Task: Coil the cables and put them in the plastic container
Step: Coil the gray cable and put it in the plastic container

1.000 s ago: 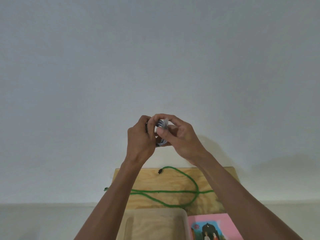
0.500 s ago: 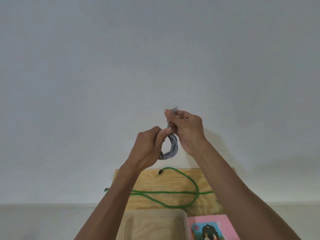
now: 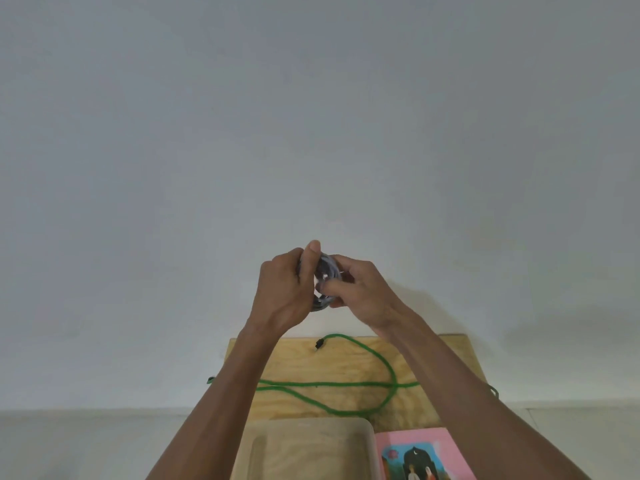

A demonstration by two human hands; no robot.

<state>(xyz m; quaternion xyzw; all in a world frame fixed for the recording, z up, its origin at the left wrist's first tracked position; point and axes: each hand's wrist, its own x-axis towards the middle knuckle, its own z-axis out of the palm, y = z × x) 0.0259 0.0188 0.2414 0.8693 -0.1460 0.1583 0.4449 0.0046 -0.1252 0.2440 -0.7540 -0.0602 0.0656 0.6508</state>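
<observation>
Both my hands are raised in front of the white wall, above the table. My left hand [image 3: 282,289] grips a small coil of grey cable [image 3: 325,271], thumb up over its top. My right hand [image 3: 362,292] holds the same coil from the right, fingers curled into its loop. Below them a green cable [image 3: 339,384] lies uncoiled in a loose loop across the wooden table [image 3: 433,358], its black plug near the far edge. The translucent plastic container [image 3: 304,427] stands at the near edge of the table, between my forearms.
A pink book [image 3: 419,455] with a picture on its cover lies right of the container. One end of the green cable hangs off the table's left edge, another off the right. The wall stands right behind the table.
My right hand has come down from above the coil and closed in against it. The left hand has turned the grey coil upward, thumb now on top.
</observation>
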